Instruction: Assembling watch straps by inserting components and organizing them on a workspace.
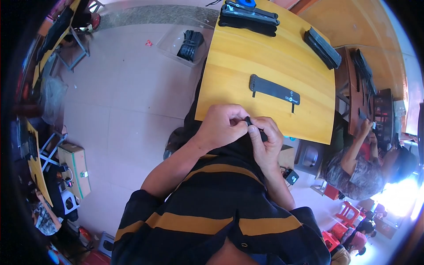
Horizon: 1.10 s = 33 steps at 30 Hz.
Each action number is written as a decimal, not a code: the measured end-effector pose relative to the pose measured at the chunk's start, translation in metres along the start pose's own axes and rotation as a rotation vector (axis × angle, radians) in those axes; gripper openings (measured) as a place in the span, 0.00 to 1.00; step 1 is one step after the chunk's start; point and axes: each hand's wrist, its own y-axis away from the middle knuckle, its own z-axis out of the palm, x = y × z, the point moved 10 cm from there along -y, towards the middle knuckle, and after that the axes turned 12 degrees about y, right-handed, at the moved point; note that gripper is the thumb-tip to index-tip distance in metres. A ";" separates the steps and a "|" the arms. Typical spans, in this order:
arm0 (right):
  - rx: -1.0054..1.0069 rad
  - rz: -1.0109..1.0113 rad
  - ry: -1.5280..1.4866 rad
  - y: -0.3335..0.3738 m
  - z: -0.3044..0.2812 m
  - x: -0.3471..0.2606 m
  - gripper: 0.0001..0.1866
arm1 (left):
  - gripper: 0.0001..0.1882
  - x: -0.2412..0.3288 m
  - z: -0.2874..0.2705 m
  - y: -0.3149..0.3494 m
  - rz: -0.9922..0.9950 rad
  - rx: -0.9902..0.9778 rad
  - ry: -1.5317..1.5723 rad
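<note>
Near the front edge of the yellow table, my left hand (222,126) and my right hand (267,138) meet, fingertips pinched together. Between them is a small black strip (247,120), mostly hidden by the fingers, so its exact kind does not show. Just beyond my hands, a long flat black band (274,90) lies slantwise on the table. It has a row of dots at its left end, pale markings at its right end and two short black tabs sticking out toward me.
The yellow table (229,66) holds a stack of black bands (248,22) at the far left, with a blue object (247,3) behind it, and another stack (322,49) at the right. Left of it, a clear bin (170,44) contains bundled black strips (190,45). A co-worker (360,170) sits at right.
</note>
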 end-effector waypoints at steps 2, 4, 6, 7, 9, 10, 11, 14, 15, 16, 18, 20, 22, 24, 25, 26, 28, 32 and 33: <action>0.030 -0.019 0.040 0.003 -0.005 0.000 0.07 | 0.05 -0.001 0.005 0.000 -0.009 -0.013 -0.017; 0.059 -0.029 0.073 0.007 -0.009 0.001 0.06 | 0.05 -0.003 0.010 -0.001 -0.034 -0.019 -0.020; 0.086 -0.031 0.088 0.010 -0.014 0.002 0.06 | 0.05 -0.010 0.015 -0.002 -0.045 -0.021 -0.014; 0.106 -0.039 0.105 0.012 -0.016 0.001 0.06 | 0.05 -0.015 0.016 -0.002 -0.052 -0.015 -0.003; 0.125 -0.030 0.117 0.014 -0.019 0.003 0.05 | 0.05 -0.021 0.022 -0.004 -0.037 0.007 0.044; 0.137 -0.028 0.132 0.015 -0.021 0.003 0.05 | 0.04 -0.023 0.023 -0.004 -0.017 0.036 0.097; 0.145 -0.019 0.131 0.016 -0.022 0.004 0.05 | 0.04 -0.023 0.027 -0.005 -0.023 0.027 0.092; 0.225 -0.046 0.138 0.018 -0.031 0.003 0.04 | 0.03 -0.021 0.037 -0.005 -0.030 0.018 0.139; 0.239 -0.052 0.131 0.018 -0.032 0.004 0.04 | 0.03 -0.022 0.039 -0.005 -0.040 0.011 0.174; 0.252 -0.059 0.125 0.020 -0.034 0.005 0.04 | 0.03 -0.023 0.041 -0.004 -0.050 0.004 0.208; 0.251 -0.048 0.108 0.021 -0.035 0.005 0.04 | 0.05 -0.026 0.043 -0.003 -0.060 -0.021 0.257; 0.248 -0.039 0.092 0.021 -0.038 0.002 0.04 | 0.07 -0.026 0.048 -0.001 -0.070 -0.045 0.308; 0.241 -0.008 0.058 0.018 -0.040 0.003 0.03 | 0.05 -0.020 0.047 0.002 -0.049 0.017 0.468; 0.230 0.030 0.008 0.017 -0.041 0.011 0.03 | 0.05 -0.014 0.048 0.002 -0.043 -0.018 0.451; 0.212 0.065 -0.042 0.018 -0.040 0.017 0.02 | 0.05 -0.011 0.050 0.002 -0.035 -0.048 0.436; 0.214 0.064 -0.044 0.019 -0.040 0.018 0.02 | 0.05 -0.008 0.050 0.002 -0.034 -0.049 0.434; 0.210 0.086 -0.120 0.021 -0.039 0.024 0.01 | 0.07 -0.006 0.052 0.001 -0.048 -0.065 0.397; 0.205 0.103 -0.160 0.024 -0.038 0.026 0.01 | 0.07 -0.009 0.054 0.002 -0.073 -0.072 0.413; 0.210 0.090 -0.161 0.024 -0.039 0.024 0.01 | 0.07 -0.009 0.053 0.003 -0.070 -0.077 0.413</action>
